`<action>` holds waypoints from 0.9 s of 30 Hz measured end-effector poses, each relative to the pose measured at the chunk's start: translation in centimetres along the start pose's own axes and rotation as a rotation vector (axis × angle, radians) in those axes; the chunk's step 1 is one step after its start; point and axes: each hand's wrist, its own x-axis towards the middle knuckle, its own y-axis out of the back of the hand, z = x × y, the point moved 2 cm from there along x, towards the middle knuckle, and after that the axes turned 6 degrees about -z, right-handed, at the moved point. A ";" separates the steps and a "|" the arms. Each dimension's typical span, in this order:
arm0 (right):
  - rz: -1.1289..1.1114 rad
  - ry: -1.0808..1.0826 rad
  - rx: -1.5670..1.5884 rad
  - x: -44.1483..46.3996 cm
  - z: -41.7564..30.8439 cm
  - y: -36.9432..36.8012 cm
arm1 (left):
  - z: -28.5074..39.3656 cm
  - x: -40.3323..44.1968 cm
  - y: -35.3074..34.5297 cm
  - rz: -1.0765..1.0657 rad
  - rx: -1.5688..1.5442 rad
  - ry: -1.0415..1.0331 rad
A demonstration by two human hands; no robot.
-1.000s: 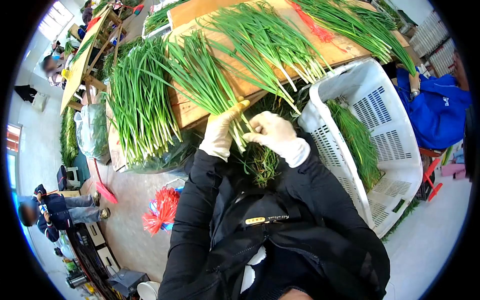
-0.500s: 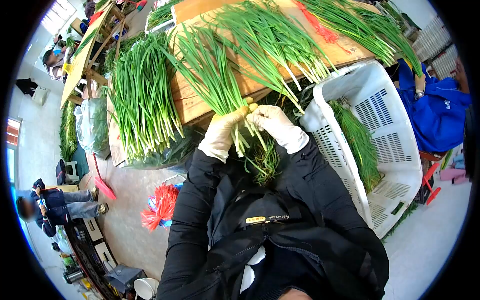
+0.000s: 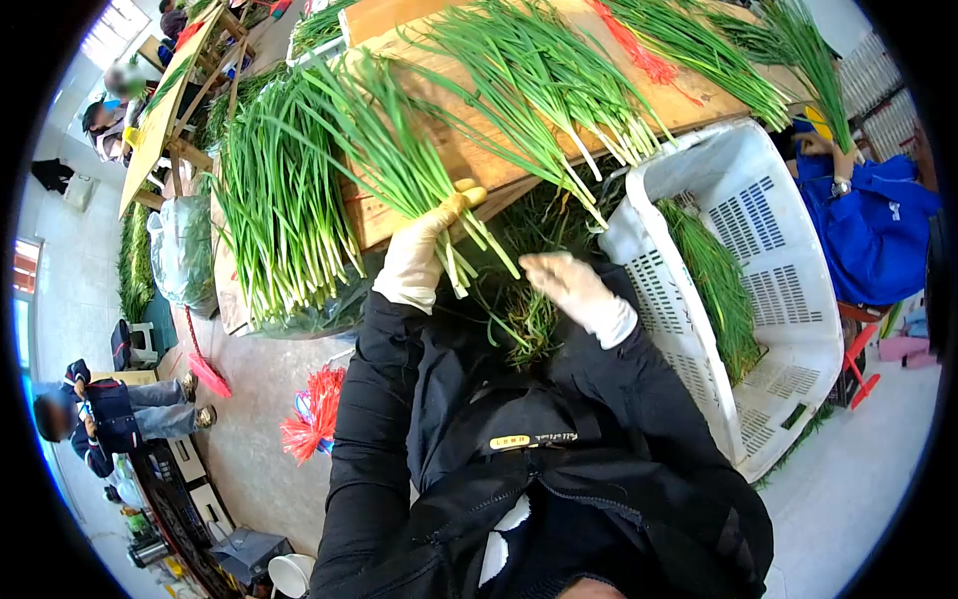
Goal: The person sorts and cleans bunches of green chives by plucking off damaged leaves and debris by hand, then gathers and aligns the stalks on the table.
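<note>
Gloved in white with yellowed fingertips, my left hand (image 3: 429, 240) is closed round a small bunch of green stalks (image 3: 404, 160), near the pale stem ends, at the table's front edge. My right hand (image 3: 574, 285) is off the stalks, a little right of their ends, with its fingers stretched and nothing seen in it. A large pile of stalks (image 3: 284, 200) lies to the left on the wooden table (image 3: 489, 165). Another loose group (image 3: 544, 90) lies to the right of the held bunch. Below my hands hang trimmings (image 3: 524, 319).
A white perforated crate (image 3: 728, 419) with greens (image 3: 709, 285) inside stands at the right. Beyond it a person in blue sleeves (image 3: 863, 230) holds stalks. Red ties (image 3: 634, 45) lie on the table. A red bundle (image 3: 317, 414) is below left, and another person (image 3: 110, 409) stands at far left.
My right hand has come away from the stems and opened, moving right and down. My left hand has shifted left with the bunch. The blue-sleeved person's stalks are now raised more upright.
</note>
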 end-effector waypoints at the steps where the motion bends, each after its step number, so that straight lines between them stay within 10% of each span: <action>1: -0.095 -0.127 0.311 1.3 -1.3 1.1 | -0.9 0.4 0.3 -0.009 -0.013 0.020; 11: 0.150 0.373 -0.166 5.3 -5.9 1.4 | -1.9 0.1 -1.5 0.004 0.011 0.102; 18: -0.456 0.353 0.546 0.1 -9.1 4.5 | -2.4 0.2 -0.7 0.063 -0.035 0.119; 22: -0.386 0.438 0.972 -3.1 -7.0 6.0 | -2.6 0.2 0.2 0.054 0.043 0.092; 26: -0.575 -0.271 -0.667 -2.3 -2.3 3.5 | -2.2 -0.6 -0.5 0.073 0.045 0.134; 27: -0.448 -0.178 -0.300 -1.5 -1.9 3.2 | -1.9 -0.6 -0.7 0.068 0.046 0.135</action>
